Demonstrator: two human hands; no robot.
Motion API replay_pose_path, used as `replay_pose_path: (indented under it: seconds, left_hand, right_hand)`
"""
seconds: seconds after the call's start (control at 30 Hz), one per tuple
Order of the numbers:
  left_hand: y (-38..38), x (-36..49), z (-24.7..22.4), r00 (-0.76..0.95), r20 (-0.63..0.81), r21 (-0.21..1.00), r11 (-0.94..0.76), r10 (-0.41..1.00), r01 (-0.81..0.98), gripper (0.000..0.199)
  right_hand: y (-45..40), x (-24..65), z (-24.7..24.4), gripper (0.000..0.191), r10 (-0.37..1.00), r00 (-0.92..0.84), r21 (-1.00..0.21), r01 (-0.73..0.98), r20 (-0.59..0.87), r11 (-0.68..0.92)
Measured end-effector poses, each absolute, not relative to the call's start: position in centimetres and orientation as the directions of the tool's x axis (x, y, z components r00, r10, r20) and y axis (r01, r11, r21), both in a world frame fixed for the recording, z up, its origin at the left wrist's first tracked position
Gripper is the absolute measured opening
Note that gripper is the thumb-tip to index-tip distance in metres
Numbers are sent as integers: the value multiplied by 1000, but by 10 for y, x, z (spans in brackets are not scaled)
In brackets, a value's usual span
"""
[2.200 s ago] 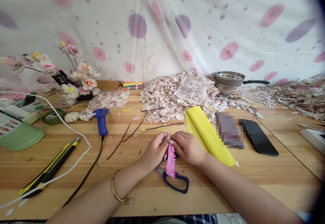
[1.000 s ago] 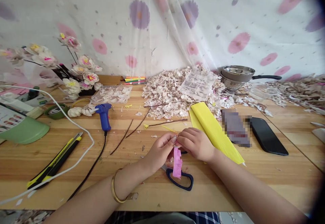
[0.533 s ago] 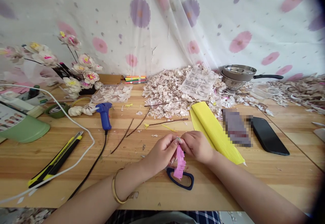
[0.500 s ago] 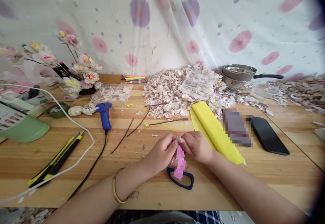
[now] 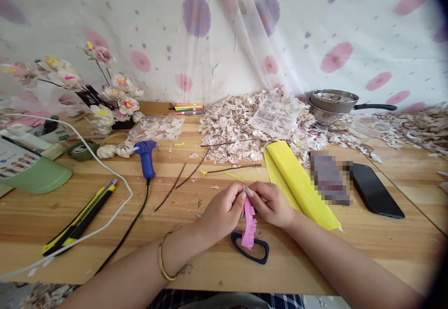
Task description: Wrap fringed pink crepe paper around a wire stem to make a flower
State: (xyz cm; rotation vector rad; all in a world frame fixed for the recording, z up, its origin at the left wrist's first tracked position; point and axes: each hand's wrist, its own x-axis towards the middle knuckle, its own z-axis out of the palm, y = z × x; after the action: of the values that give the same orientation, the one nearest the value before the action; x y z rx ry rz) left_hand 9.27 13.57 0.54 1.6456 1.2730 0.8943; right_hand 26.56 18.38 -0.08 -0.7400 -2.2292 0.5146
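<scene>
A pink fringed paper strip (image 5: 249, 225) hangs from between the fingertips of both hands, its lower end over the dark handle of a pair of scissors (image 5: 261, 257). My left hand (image 5: 224, 206), with a gold bangle on the wrist, pinches the strip's top. Fingers of my right hand (image 5: 275, 204) are closed on the same top end, touching the left ones. Just behind the hands lie a yellow strip and a brown stem (image 5: 233, 168) with a yellow fringed tip. Right of them is a roll of yellow crepe paper (image 5: 301, 183).
At the left are a blue glue gun (image 5: 146, 159), a yellow-black cutter (image 5: 80, 218), a white cable and a green container (image 5: 52, 176). Petal piles (image 5: 231, 122), paper flowers (image 5: 122, 106) and a pan (image 5: 334, 101) stand behind. A black phone (image 5: 376, 190) lies right.
The view has shifted slightly. Both hands stay together at the strip's top, with the right fingers and thumb slightly rearranged around it.
</scene>
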Motion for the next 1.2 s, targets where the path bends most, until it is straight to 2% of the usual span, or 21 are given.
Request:
replay_pose_path:
  seconds: [0.33,0.63,0.93,1.07,1.2]
  left_hand:
    - [134,93,7,170,77,918,-137,982,372,27]
    - [133,95,8,235,116,904,-200,965,377,25]
    - [134,92,7,210,111,889,-191,971,417,26]
    - [135,90,7,202,91,895,-169,975,413,24]
    - [135,90,6,220,104,889,-190,970,418,21]
  right_hand:
    - [181,264,-5,20,680,-526,-583,369,511,724]
    - [180,261,-4,36,685,-518,-540,426,513,726]
    - [180,263,0,48,691,-545,-631,336,475,699]
    - [181,265,0,37,676,-549,-639,300,492,708]
    - [180,264,-4,27,661,-549,-596,328,511,733]
